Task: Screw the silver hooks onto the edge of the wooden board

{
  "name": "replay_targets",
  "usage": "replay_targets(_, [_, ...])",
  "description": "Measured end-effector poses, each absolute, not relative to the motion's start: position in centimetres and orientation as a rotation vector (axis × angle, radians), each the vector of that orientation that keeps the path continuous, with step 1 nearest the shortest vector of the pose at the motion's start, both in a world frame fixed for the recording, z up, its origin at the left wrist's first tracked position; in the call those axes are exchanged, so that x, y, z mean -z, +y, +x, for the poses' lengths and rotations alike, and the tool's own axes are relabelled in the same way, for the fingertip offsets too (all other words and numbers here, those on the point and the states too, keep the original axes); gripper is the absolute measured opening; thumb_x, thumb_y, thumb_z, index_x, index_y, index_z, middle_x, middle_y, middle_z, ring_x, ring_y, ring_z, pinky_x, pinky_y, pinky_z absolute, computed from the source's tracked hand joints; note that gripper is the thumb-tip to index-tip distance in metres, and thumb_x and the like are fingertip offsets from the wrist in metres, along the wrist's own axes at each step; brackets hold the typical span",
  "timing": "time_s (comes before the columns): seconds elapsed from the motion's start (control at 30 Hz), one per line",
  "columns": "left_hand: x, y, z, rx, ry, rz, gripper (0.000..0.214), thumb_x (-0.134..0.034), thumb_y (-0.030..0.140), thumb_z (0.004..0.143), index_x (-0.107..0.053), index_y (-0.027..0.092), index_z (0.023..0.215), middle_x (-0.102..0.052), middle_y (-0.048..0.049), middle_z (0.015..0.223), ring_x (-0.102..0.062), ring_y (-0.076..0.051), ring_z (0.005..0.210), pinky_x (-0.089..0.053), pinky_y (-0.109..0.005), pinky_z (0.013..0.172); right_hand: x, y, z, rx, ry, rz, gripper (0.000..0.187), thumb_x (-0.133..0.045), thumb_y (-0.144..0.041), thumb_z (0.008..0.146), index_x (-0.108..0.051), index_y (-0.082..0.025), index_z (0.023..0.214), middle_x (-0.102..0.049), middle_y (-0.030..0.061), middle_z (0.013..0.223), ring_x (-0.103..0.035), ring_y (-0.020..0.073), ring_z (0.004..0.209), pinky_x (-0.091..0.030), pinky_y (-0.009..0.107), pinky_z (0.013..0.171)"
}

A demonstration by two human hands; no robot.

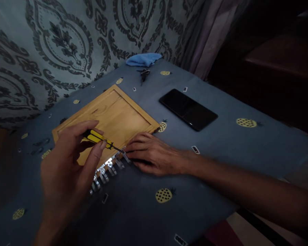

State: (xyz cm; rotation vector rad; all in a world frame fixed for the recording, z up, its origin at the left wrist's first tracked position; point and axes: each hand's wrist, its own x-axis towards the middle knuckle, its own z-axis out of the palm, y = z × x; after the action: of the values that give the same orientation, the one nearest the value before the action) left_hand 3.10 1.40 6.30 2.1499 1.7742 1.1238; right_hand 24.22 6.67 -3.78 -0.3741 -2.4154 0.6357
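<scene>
My left hand (66, 164) is closed around a yellow and black screwdriver (99, 138), whose tip points at the near edge of a wooden board (118, 114). A row of several metal hooks (107, 171) is attached along that edge. My right hand (150, 153) lies on the blue cloth with fingers pressed together at the hook nearest the screwdriver tip, steadying it. Whether it grips the hook or only presses on it is unclear.
A dark phone (188, 109) lies screen up to the right of the board. A folded blue cloth (143, 59) and a small dark tool (143, 73) sit at the far end. The pineapple-print table cover (220, 150) ends at an edge on the right.
</scene>
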Motion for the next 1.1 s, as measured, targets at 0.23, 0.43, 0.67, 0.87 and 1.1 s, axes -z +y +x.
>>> replay_targets(0.23, [-5.95,1.38,3.07,-1.089,1.807,2.298,0.03,-0.068,0.028,0.091,-0.069,0.031,0.121,-0.07,-0.0001,0.106,-0.069,-0.016,0.088,-0.061,-0.03,0.078,3.58,6.66,24.22,-0.664,-2.432,-0.384,0.029,-0.054,-0.018,0.1,-0.07,-0.011,0.122,-0.073,0.0106,0.128,-0.06,0.0258,0.117,-0.042,0.045,0.108])
replay_targets(0.43, [-5.86,1.28,3.34,-1.161,1.731,2.353,0.035,-0.071,0.02,0.089,-0.07,0.032,0.122,-0.071,0.0013,0.106,-0.069,-0.016,0.093,-0.06,-0.027,0.079,3.74,6.66,24.27,-0.672,-2.446,-0.397,0.031,-0.055,-0.021,0.1,-0.07,-0.012,0.125,-0.072,0.0099,0.13,-0.058,0.0259,0.123,-0.039,0.044,0.111])
replay_targets(0.67, [-5.9,1.08,3.46,-1.135,1.701,2.161,0.041,-0.069,0.023,0.091,-0.064,0.031,0.13,-0.071,-0.0014,0.115,-0.072,-0.018,0.099,-0.063,-0.03,0.087,3.71,6.68,24.3,-0.681,-2.464,-0.407,0.03,-0.055,-0.021,0.099,-0.07,-0.013,0.124,-0.073,0.0096,0.129,-0.058,0.0256,0.122,-0.04,0.045,0.111])
replay_targets(0.87, [-5.74,1.1,3.4,-1.127,1.802,2.442,0.032,-0.074,0.026,0.088,-0.071,0.027,0.12,-0.068,-0.0001,0.1,-0.068,-0.015,0.09,-0.059,-0.027,0.076,3.77,6.67,24.26,-0.67,-2.456,-0.41,0.029,-0.055,-0.02,0.099,-0.071,-0.013,0.123,-0.073,0.0097,0.129,-0.058,0.0263,0.124,-0.04,0.046,0.112])
replay_targets(1.1, [-6.01,0.86,4.06,-1.257,1.684,2.164,0.038,-0.073,0.016,0.086,-0.071,0.029,0.122,-0.072,0.0005,0.109,-0.073,-0.014,0.094,-0.065,-0.022,0.085,3.82,6.75,24.3,-0.667,-2.435,-0.383,0.029,-0.056,-0.02,0.098,-0.072,-0.01,0.12,-0.073,0.0121,0.127,-0.058,0.0271,0.122,-0.04,0.047,0.112])
